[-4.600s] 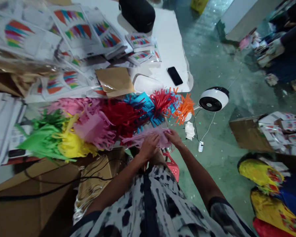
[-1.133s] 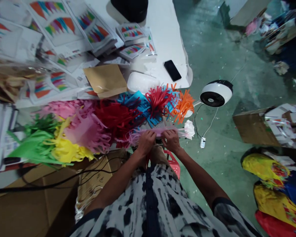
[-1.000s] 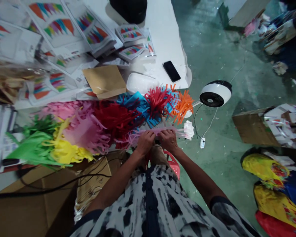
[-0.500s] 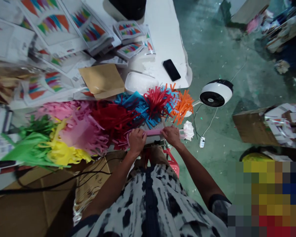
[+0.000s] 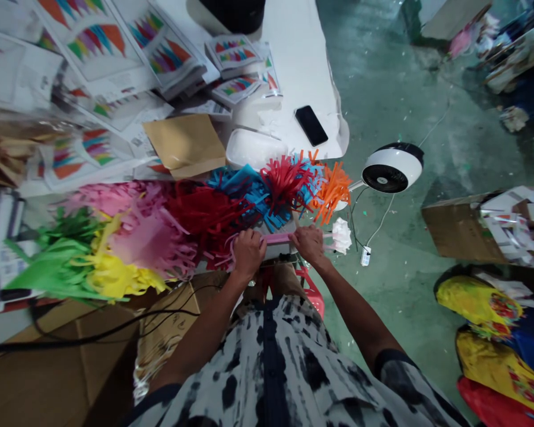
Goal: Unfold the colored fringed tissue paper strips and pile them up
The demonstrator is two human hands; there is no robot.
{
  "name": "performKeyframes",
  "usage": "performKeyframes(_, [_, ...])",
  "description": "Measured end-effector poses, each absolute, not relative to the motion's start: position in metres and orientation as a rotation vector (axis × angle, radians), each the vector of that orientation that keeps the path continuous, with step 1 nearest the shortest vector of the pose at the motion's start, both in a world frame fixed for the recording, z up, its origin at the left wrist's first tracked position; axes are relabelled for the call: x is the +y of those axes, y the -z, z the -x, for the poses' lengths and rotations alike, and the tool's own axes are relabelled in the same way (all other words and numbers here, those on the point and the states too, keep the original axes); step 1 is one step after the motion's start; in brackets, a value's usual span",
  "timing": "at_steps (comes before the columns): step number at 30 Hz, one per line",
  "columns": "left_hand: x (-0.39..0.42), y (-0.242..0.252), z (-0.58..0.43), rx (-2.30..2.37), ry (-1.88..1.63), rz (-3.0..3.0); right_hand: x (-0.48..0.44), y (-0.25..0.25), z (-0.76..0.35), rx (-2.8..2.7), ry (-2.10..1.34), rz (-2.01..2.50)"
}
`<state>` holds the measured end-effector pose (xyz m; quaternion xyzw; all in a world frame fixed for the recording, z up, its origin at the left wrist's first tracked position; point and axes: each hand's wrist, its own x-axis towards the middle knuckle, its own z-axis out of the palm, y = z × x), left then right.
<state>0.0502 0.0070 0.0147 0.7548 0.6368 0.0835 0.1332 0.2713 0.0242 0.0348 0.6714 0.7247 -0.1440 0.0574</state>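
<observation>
My left hand (image 5: 248,252) and my right hand (image 5: 308,242) are both closed on the ends of a folded strip of pink fringed tissue paper (image 5: 277,238), stretched level between them at the table's near edge. Its loose fringe hangs past my left hand. Just beyond lie heaps of fringed paper: red (image 5: 207,214), blue (image 5: 244,185), orange (image 5: 333,190), pink (image 5: 146,234), yellow (image 5: 115,276) and green (image 5: 56,264).
A white table (image 5: 302,65) carries stacks of printed packets (image 5: 169,53), a brown envelope (image 5: 184,142), a white tray (image 5: 253,151) and a phone (image 5: 311,125). On the green floor stand a small white fan (image 5: 391,169), cardboard boxes (image 5: 449,225) and bright bags (image 5: 476,302).
My hands have slid apart along the pink strip, the left one moving leftward, and the paper is now pulled into a tight narrow band.
</observation>
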Motion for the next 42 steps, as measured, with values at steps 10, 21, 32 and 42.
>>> performKeyframes(10, [0.007, -0.007, -0.053, 1.129, -0.249, -2.556, -0.01, 0.002, -0.272, 2.858, 0.159, -1.584])
performKeyframes(21, [-0.001, -0.015, -0.056, 1.243, -0.233, -2.531, -0.033, -0.008, -0.299, 2.784, 0.074, -1.8])
performKeyframes(32, [-0.003, -0.033, -0.005, 1.577, -0.286, -2.322, -0.012, 0.0, -0.291, 2.698, 0.316, -1.701])
performKeyframes(42, [0.014, -0.024, -0.067, 1.258, -0.203, -2.433, -0.007, -0.009, -0.289, 2.734, 0.31, -1.713])
